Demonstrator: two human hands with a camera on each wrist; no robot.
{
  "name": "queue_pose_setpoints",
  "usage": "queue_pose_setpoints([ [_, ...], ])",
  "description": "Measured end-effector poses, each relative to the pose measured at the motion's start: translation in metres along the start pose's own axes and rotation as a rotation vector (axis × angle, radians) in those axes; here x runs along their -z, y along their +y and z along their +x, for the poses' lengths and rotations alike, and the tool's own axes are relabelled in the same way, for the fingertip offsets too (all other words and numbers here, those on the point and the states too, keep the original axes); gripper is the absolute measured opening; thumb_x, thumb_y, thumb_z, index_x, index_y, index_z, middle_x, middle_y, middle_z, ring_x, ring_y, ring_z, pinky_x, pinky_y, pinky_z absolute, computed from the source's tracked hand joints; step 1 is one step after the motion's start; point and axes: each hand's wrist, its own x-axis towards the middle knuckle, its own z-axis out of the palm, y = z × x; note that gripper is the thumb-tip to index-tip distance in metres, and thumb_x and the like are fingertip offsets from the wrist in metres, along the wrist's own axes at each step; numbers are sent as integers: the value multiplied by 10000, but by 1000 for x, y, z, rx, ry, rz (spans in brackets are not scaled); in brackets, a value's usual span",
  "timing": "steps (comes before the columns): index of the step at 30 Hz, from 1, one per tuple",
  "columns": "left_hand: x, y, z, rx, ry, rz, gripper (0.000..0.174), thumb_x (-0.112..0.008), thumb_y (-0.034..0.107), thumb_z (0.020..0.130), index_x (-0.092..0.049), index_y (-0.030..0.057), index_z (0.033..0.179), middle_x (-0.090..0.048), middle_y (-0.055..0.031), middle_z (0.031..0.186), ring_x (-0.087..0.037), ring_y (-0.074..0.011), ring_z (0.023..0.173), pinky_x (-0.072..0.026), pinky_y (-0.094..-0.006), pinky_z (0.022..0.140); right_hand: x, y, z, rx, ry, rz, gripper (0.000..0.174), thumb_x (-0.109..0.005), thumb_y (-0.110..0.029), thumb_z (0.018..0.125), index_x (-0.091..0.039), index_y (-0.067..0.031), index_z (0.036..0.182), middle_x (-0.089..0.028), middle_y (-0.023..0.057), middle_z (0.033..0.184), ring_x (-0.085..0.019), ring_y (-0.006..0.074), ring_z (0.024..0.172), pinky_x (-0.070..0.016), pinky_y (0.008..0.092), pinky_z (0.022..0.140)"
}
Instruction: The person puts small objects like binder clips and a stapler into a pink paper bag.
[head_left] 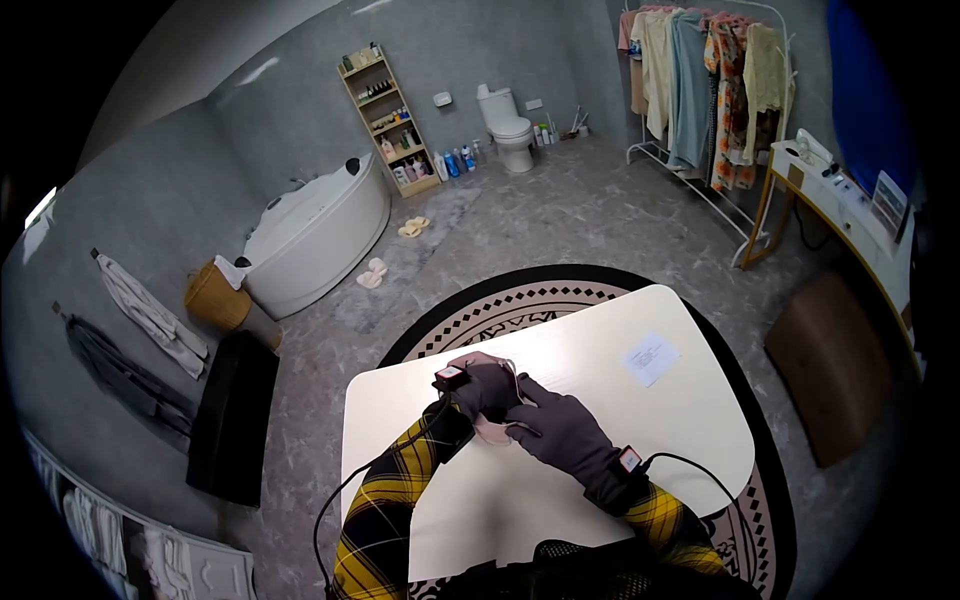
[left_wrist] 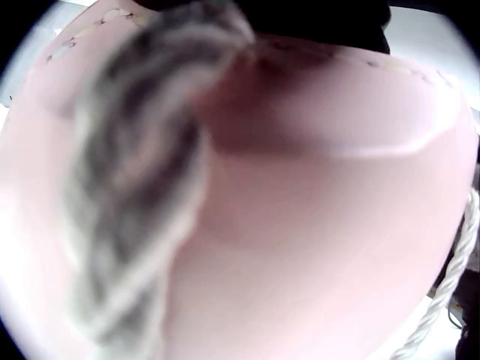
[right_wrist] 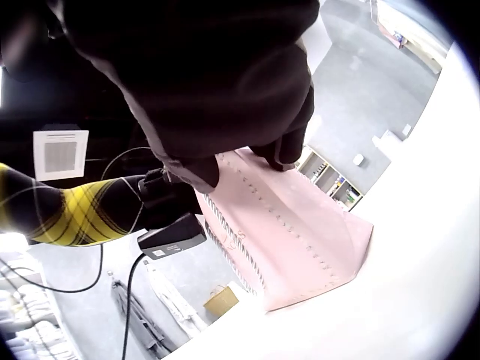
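Observation:
A pink paper bag (head_left: 493, 433) with twisted rope handles (left_wrist: 139, 165) is held tilted over the white table, between both gloved hands. At the bag's mouth is my left hand (head_left: 487, 387), its fingers largely hidden by the bag. In the left wrist view the pink bag walls (left_wrist: 300, 225) fill the picture, and one rope crosses blurred in front. My right hand (head_left: 562, 432) pinches the bag's rim; from the right wrist its thumb and fingers (right_wrist: 289, 146) show on either side of the pink paper (right_wrist: 292, 232), beside a line of printed stitches.
On the white table (head_left: 590, 350) a printed sheet (head_left: 652, 359) lies at the right. A round patterned rug (head_left: 470, 318) spreads beneath. Cables (head_left: 322, 520) run from both wrists. A brown chair (head_left: 830, 365) stands right of the table, a black bench (head_left: 235, 420) to the left.

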Motion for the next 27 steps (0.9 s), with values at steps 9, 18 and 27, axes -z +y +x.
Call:
queue_pose_setpoints([
  [9,-20,80,10,301,-37,606,462,-742,516,757,-748,65,856,-729,-103,754,-716,-241,687,-568,-356,675,1,-3,2,1,-12,75,157,-798,-214,849,-741,-148,979,-660,199,1309,-704,321,665,-585,398,632],
  [18,-34,-19,-10,166,283,398,377,-820,392,747,-759,73,938,-748,-92,851,-713,-200,747,-570,-329,734,2,-5,5,14,-34,59,180,-796,-206,843,-729,-146,999,-654,190,1301,-702,316,669,-582,398,624],
  [27,-38,35,-20,-236,561,57,249,-837,121,805,-770,37,1030,-764,-79,990,-730,-186,880,-578,-319,831,2,-6,5,7,-39,54,179,-792,-222,861,-719,-149,1007,-647,192,1284,-703,327,683,-581,403,618],
])
